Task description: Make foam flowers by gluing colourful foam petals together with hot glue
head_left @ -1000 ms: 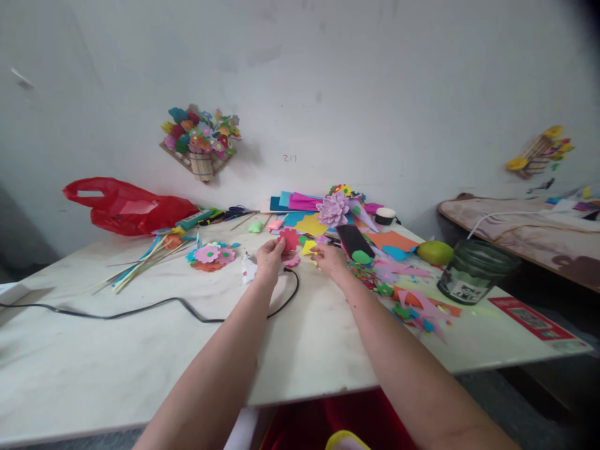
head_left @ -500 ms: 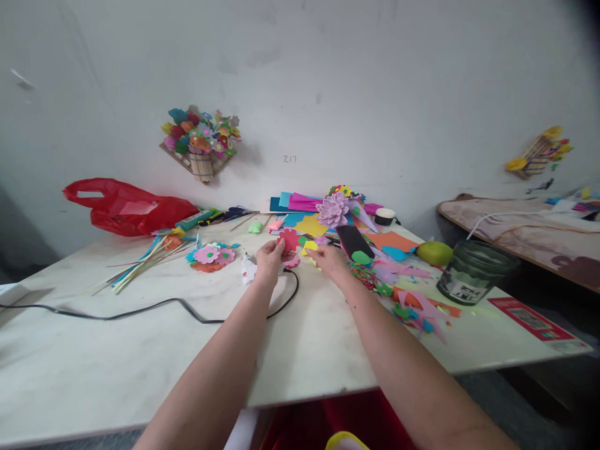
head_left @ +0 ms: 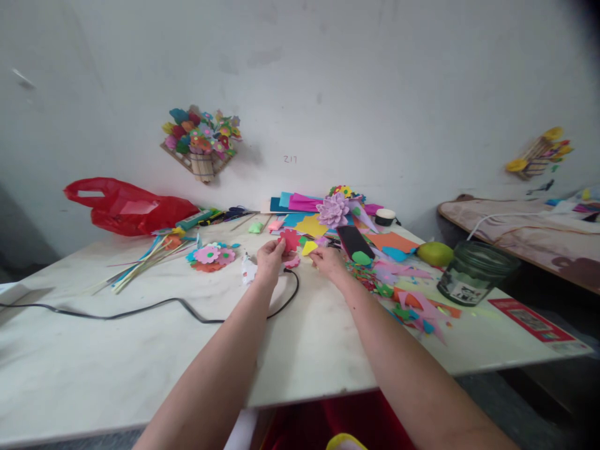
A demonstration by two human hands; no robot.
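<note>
Head view: the left hand (head_left: 270, 257) pinches a red scalloped cutout (head_left: 289, 240); the right hand (head_left: 327, 259) pinches a small yellow piece (head_left: 309, 248) just beside it, both above the bench (head_left: 187, 356), with a black phone (head_left: 355, 242) near the right hand.

We count two hands (head_left: 270, 257), two wall bouquets (head_left: 201, 140), one red bag (head_left: 126, 209), one phone (head_left: 354, 242), one glass jar (head_left: 475, 272), one yellow-green fruit (head_left: 435, 253)

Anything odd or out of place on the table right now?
Mostly clutter: coloured scraps lie scattered beside the right arm. A black cable trails across the table and under the left arm, where it might snag. I see no obvious spill or damage.
</note>
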